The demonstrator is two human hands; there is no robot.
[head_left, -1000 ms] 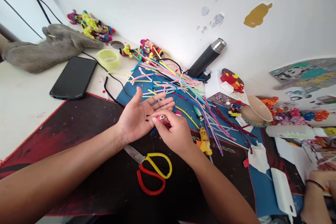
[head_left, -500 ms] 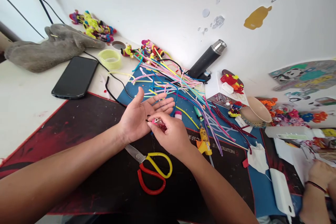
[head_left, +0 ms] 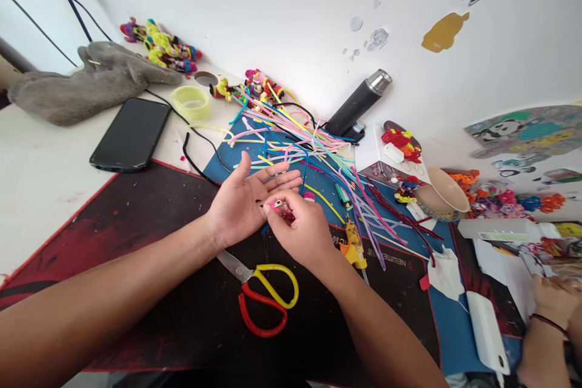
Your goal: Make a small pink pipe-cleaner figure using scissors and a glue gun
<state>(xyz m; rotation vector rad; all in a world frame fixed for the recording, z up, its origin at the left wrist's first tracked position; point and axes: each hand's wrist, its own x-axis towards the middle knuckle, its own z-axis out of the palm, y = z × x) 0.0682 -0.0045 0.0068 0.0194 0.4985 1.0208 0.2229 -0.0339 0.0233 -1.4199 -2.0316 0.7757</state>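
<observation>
The person's left hand (head_left: 239,203) lay palm up over the dark mat (head_left: 182,309), its fingers stretched out and the thumb apart from them. Tiny black bits (head_left: 258,201) rested on that palm. The right hand (head_left: 305,227) was beside it, thumb and fingers pinched together on a small pink-and-red piece (head_left: 285,213), held at the edge of the left palm; the curled fingers hid much of it.

Just below the hands, scissors (head_left: 254,293) with one yellow and one red handle lay on the mat, the blades partly under the left wrist. A yellow glue gun (head_left: 353,245) lay to the right of the right hand. Beyond the hands spread a tangle of coloured pipe cleaners (head_left: 300,133), near a dark flask (head_left: 357,103). A black phone (head_left: 130,134) lay at the left on the white surface (head_left: 40,200).
</observation>
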